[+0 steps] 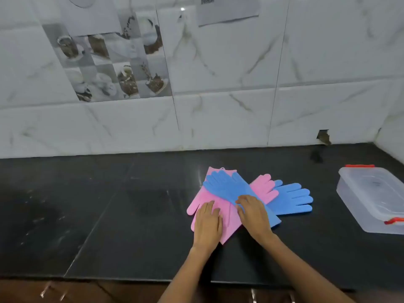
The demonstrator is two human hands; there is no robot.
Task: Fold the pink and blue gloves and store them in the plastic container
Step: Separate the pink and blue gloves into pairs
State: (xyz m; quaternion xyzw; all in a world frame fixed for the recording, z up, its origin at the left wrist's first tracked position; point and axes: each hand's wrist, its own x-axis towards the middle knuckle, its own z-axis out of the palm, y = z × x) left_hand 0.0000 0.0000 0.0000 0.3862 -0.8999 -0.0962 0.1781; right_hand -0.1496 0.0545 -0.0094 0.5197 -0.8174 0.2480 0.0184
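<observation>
pressing gloves [229,191] — counter [109,215] edge near

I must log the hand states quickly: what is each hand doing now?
Left hand: open, lying flat on the pink glove, holding nothing.
Right hand: open, fingers resting on the blue glove; no grasp visible.

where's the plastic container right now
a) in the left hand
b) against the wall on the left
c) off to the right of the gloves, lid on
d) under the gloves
c: the plastic container sits on the counter right of the gloves, lid on, untouched by either hand.
</observation>
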